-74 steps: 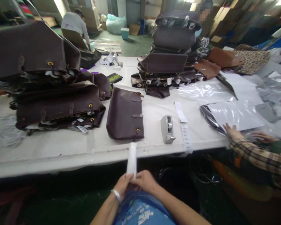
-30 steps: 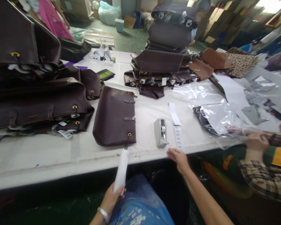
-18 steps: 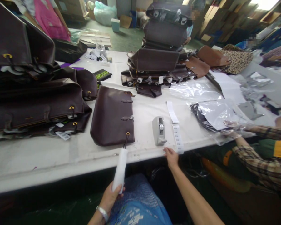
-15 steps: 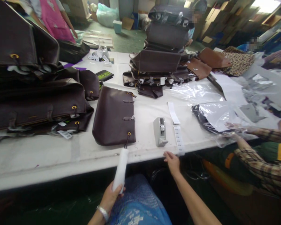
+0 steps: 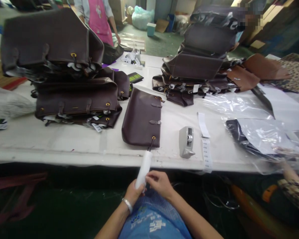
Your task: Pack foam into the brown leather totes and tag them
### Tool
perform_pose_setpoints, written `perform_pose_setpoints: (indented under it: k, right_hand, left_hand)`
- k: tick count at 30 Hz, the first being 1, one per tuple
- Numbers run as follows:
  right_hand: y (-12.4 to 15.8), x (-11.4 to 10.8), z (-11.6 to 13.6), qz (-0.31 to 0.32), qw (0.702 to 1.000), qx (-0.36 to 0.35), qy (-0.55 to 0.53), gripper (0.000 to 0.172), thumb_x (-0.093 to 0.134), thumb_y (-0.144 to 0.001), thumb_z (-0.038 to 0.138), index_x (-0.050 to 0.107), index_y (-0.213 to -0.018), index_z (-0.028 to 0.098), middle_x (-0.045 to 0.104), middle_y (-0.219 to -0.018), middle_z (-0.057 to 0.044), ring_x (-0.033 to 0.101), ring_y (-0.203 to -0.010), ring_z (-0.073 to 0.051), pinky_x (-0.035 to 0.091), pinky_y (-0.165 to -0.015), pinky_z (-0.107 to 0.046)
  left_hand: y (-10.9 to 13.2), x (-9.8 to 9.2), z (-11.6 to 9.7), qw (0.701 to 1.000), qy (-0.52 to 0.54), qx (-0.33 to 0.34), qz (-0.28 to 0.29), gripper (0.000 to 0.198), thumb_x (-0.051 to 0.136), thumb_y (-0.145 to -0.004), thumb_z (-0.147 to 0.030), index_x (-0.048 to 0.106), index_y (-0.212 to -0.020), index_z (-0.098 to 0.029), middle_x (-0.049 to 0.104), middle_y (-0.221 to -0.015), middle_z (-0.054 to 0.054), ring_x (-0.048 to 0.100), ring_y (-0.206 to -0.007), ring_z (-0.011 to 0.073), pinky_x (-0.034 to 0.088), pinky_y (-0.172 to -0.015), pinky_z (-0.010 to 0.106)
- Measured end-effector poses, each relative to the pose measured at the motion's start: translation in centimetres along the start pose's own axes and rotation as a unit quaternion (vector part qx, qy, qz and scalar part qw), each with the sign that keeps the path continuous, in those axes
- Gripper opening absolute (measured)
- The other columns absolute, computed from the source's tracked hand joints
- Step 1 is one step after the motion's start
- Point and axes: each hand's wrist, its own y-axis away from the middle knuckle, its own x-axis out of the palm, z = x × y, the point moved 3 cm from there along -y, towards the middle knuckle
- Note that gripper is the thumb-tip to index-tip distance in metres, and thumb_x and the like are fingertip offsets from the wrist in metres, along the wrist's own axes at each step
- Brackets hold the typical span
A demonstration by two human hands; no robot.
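Note:
A dark brown handbag [image 5: 141,118] lies flat near the table's front edge. From its gold eyelet a dark cord runs to a white-wrapped roll [image 5: 144,166], which slants over the edge. My left hand [image 5: 134,193], with a silver bracelet at the wrist, is closed around the roll's lower end. My right hand [image 5: 161,185] is beside the roll with thumb and fingers pinched at its side; what they hold, if anything, is too small to make out. A grey tape dispenser [image 5: 183,142] stands right of the bag, beside a strip of printed labels [image 5: 206,154].
Brown handbags [image 5: 74,96] are piled at the left, and another tall stack [image 5: 196,64] stands at the back. At the right, a co-worker's hands touch a plastic-wrapped bag [image 5: 254,137]. A person in a pink apron [image 5: 99,20] stands across the table [image 5: 64,146].
My right hand has moved left from near the tape dispenser to the white-wrapped roll. My left hand keeps its hold. The view has swung left.

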Motion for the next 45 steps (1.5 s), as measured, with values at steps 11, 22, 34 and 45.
perform_pose_setpoints:
  k: [11, 22, 34, 45]
  right_hand:
    - [-1.5, 1.8, -2.5, -0.001, 0.974, 0.173, 0.146, 0.020, 0.065, -0.074, 0.029, 0.061, -0.059, 0.015, 0.065, -0.053, -0.004, 0.059, -0.041, -0.016, 0.039, -0.037, -0.020]
    - [-0.3, 0.7, -5.5, 0.042, 0.979, 0.198, 0.035, 0.023, 0.068, -0.072, 0.037, 0.062, -0.064, 0.016, 0.066, -0.057, -0.003, 0.056, -0.042, -0.013, 0.040, -0.039, -0.021]
    - [0.3, 0.7, -6.4, -0.024, 0.989, 0.146, -0.015, 0.020, 0.048, -0.067, 0.007, 0.051, -0.081, 0.020, 0.066, -0.062, 0.002, 0.063, -0.055, -0.016, 0.047, -0.055, -0.025]
    - [-0.8, 2.8, -7.4, -0.095, 0.977, 0.184, -0.053, 0.022, 0.054, -0.063, 0.004, 0.051, -0.078, 0.020, 0.065, -0.068, 0.001, 0.064, -0.067, -0.017, 0.049, -0.064, -0.026]
  left_hand:
    - [-0.1, 0.0, 0.0, 0.981, -0.168, 0.046, -0.080, 0.017, 0.065, -0.066, -0.017, 0.057, -0.081, -0.014, 0.061, -0.061, 0.000, 0.059, -0.053, 0.0162, 0.041, -0.050, 0.024]
    - [0.3, 0.2, -0.8, 0.986, -0.148, 0.037, -0.066, 0.016, 0.062, -0.067, -0.013, 0.055, -0.081, -0.015, 0.057, -0.058, -0.003, 0.055, -0.048, 0.0133, 0.042, -0.046, 0.023]
    - [0.7, 1.0, -1.3, 0.999, -0.032, -0.006, 0.000, 0.032, 0.070, -0.066, -0.021, 0.058, -0.093, -0.010, 0.065, -0.070, 0.003, 0.063, -0.058, 0.0163, 0.050, -0.049, 0.024]
    - [1.4, 1.6, -1.4, 0.991, 0.080, -0.095, 0.041, 0.031, 0.072, -0.075, -0.029, 0.061, -0.093, -0.007, 0.065, -0.075, 0.006, 0.063, -0.062, 0.0125, 0.054, -0.054, 0.022]
